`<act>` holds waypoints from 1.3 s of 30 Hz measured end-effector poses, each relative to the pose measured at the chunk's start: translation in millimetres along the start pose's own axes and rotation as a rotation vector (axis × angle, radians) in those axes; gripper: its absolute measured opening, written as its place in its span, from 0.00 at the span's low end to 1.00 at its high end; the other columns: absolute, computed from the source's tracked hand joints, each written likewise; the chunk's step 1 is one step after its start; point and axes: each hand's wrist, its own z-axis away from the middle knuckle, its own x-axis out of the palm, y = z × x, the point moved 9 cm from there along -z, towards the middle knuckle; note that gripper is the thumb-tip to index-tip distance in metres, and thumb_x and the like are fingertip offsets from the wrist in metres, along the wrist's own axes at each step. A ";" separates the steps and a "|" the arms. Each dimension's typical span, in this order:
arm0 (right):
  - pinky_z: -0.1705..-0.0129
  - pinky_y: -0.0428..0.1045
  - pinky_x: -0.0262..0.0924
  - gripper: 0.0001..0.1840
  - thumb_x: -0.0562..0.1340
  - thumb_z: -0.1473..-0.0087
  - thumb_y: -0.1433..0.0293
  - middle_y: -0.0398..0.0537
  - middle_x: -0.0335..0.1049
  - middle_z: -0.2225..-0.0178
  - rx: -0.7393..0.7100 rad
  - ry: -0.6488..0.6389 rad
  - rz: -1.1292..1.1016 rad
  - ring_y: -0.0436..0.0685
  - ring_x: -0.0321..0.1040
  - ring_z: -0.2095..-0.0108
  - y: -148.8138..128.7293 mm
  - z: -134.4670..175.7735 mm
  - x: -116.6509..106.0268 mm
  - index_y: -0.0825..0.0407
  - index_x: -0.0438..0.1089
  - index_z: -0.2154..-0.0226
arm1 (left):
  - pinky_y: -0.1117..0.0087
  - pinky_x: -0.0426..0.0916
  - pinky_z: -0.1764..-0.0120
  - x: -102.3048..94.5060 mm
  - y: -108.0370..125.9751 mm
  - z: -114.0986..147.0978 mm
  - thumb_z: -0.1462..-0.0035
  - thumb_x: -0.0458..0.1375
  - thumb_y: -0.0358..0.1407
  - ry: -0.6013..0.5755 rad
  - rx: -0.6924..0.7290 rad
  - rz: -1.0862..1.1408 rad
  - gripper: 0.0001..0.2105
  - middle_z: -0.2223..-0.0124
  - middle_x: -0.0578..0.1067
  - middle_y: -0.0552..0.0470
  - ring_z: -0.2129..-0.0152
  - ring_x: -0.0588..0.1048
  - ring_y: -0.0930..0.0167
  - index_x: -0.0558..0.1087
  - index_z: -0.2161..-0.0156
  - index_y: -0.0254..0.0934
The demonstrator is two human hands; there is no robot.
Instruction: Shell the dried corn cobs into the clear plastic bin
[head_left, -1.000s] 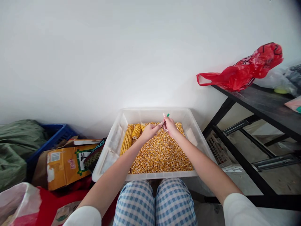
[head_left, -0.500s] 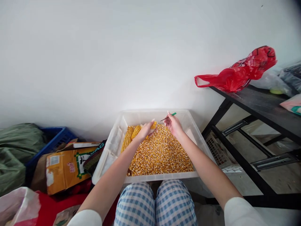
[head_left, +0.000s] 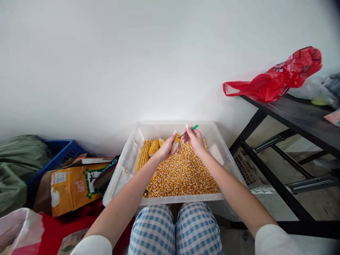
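My left hand (head_left: 168, 146) is closed around a corn cob (head_left: 175, 144), partly bare and partly covered with yellow kernels. In my right hand (head_left: 195, 140) is a thin screwdriver (head_left: 194, 127) with a green handle, its metal shaft pointing left at the kernels on the cob. Both hands are over a white translucent plastic bin (head_left: 124, 177) holding a heap of loose corn kernels (head_left: 183, 177). Whole corn cobs (head_left: 144, 156) lie along the bin's left side, next to my left hand.
A black metal-framed table (head_left: 300, 113) with a red plastic bag (head_left: 278, 79) stands on the right. To the left are an orange cardboard box (head_left: 71, 187), a blue crate (head_left: 60, 152) and a green sack (head_left: 21, 170). A white wall (head_left: 132, 63) rises behind the bin.
My left hand has turned the cob, so its bare part now shows. The screwdriver has moved left, its tip now at the cob. The view has shifted slightly.
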 end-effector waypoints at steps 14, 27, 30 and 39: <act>0.76 0.44 0.61 0.20 0.58 0.50 0.52 0.43 0.70 0.79 -0.152 0.050 0.192 0.47 0.66 0.80 -22.8 14.8 5.1 0.52 0.65 0.74 | 0.74 0.48 0.88 0.4 5.8 2.8 0.41 0.37 0.54 -0.008 0.053 0.056 0.29 0.89 0.56 0.54 0.93 0.55 0.78 0.59 0.84 0.36; 0.74 0.45 0.63 0.19 0.57 0.49 0.52 0.44 0.69 0.78 -0.185 0.005 0.227 0.48 0.66 0.79 -26.8 19.8 12.4 0.52 0.66 0.73 | 0.76 0.48 0.88 -0.9 10.1 5.7 0.41 0.40 0.51 0.038 0.079 0.065 0.24 0.87 0.59 0.56 0.93 0.56 0.79 0.62 0.78 0.35; 0.72 0.45 0.64 0.18 0.57 0.47 0.54 0.45 0.70 0.76 -0.219 -0.025 0.274 0.49 0.66 0.77 -29.7 23.5 16.4 0.52 0.66 0.73 | 0.76 0.48 0.88 -1.6 10.0 5.5 0.41 0.40 0.52 0.051 0.078 0.096 0.25 0.87 0.59 0.56 0.93 0.56 0.79 0.62 0.78 0.35; 0.70 0.46 0.64 0.17 0.56 0.46 0.54 0.45 0.70 0.75 -0.271 -0.040 0.337 0.50 0.67 0.75 -34.4 28.4 19.4 0.51 0.67 0.72 | 0.75 0.46 0.90 -0.6 8.8 4.1 0.42 0.41 0.54 0.046 0.060 0.122 0.24 0.87 0.59 0.57 0.94 0.55 0.78 0.61 0.76 0.36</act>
